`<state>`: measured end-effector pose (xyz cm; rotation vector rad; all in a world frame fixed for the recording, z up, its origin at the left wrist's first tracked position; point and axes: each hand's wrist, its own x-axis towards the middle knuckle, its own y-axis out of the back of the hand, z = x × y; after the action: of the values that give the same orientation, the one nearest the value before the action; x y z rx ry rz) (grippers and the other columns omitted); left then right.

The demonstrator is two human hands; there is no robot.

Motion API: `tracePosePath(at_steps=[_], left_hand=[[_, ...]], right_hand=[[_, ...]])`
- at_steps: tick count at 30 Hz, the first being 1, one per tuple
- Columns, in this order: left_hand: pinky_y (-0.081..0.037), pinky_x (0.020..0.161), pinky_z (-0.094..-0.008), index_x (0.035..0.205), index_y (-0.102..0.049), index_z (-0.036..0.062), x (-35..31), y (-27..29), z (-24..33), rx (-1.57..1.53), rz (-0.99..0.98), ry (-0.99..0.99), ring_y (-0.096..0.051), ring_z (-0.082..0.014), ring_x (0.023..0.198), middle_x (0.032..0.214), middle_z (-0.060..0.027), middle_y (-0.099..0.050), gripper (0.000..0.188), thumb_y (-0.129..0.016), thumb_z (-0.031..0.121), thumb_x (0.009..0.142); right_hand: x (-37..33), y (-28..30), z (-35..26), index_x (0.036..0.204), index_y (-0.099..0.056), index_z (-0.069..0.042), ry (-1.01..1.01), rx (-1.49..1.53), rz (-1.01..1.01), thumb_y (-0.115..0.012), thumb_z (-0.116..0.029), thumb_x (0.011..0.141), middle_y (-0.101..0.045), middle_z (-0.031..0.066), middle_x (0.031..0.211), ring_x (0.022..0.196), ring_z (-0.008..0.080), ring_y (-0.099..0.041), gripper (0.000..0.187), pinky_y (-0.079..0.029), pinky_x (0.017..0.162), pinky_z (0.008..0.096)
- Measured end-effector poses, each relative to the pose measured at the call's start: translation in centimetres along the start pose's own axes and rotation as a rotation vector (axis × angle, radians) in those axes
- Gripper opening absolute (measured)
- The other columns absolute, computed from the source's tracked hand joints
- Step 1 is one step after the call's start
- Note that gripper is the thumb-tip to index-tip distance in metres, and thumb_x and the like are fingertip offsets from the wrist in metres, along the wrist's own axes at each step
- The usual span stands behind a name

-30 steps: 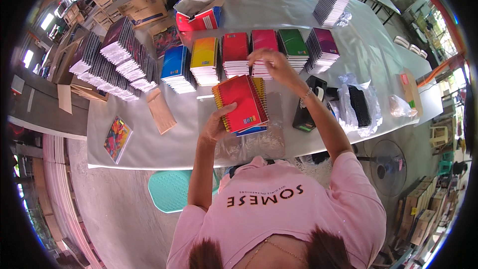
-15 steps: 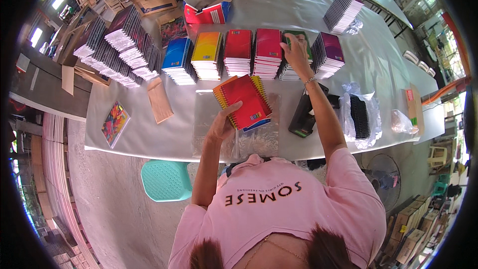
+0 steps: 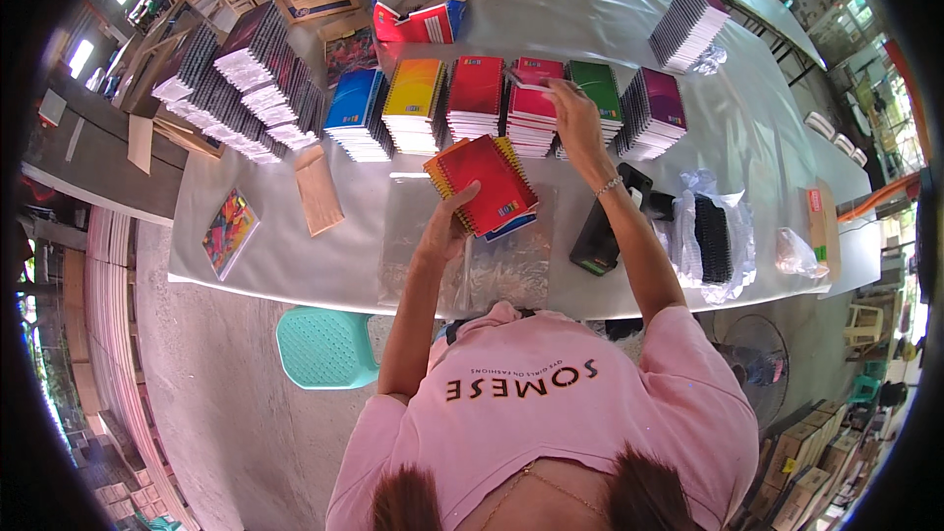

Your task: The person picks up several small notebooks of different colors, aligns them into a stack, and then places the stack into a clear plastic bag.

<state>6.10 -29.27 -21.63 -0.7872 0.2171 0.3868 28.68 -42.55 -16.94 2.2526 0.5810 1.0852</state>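
Observation:
My left hand (image 3: pixel 447 228) grips a fanned bunch of spiral notebooks, thumb on top. A red notebook (image 3: pixel 497 187) is uppermost, with yellow-orange covers and a blue one (image 3: pixel 513 227) showing at the edges. My right hand (image 3: pixel 578 120) reaches over the pink notebook stack (image 3: pixel 532 128). Its fingers are closed at the raised edge of a top pink notebook (image 3: pixel 538 69), which tilts up from the stack. Beside it stand the green stack (image 3: pixel 593 85) and purple stack (image 3: pixel 653 108) on the right, and the red stack (image 3: pixel 475 88), yellow stack (image 3: pixel 413 88) and blue stack (image 3: pixel 354 103) on the left.
Clear plastic (image 3: pixel 413 270) lies under my left hand. A black device (image 3: pixel 598 236) sits by my right forearm, near black spiral coils in wrapping (image 3: pixel 710 241). Tall notebook piles (image 3: pixel 246 79), a brown envelope (image 3: pixel 319 192) and a colourful packet (image 3: pixel 231 233) are leftward. A person's hand shows at the far edge.
My right hand has moved left from the green stack to the pink one, where a top notebook is now tilted up. My left hand still holds its bunch in nearly the same place.

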Motion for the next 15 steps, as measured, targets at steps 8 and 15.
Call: tracePosePath(at_steps=[8,15], left_hand=[[-0.048,0.098,-0.0381,0.136,-0.043,0.0055,-1.3,-1.6,2.1,-0.297,-0.296,0.201,-0.055,-0.0212,0.118,0.13,-0.0093,-0.054,0.062,-0.06,0.045,0.091],[-0.049,0.096,-0.0402,0.135,-0.043,0.0,-3.4,-2.2,0.3,0.011,-0.375,0.416,-0.059,-0.0236,0.112,0.125,-0.0145,-0.057,0.063,-0.068,0.033,0.088]], right_hand=[[-0.1,5.1,-5.8,0.104,-0.058,0.001,0.025,1.48,-0.4,-0.052,-0.011,0.096,-0.058,0.0123,0.107,0.115,0.0267,-0.056,0.016,-0.043,0.099,0.0408],[-0.2,3.2,-0.6,0.111,-0.061,-0.007,-0.132,0.184,-0.262,-0.056,-0.022,0.092,-0.06,0.0169,0.11,0.119,0.0324,-0.05,0.025,-0.038,0.099,0.0459]])
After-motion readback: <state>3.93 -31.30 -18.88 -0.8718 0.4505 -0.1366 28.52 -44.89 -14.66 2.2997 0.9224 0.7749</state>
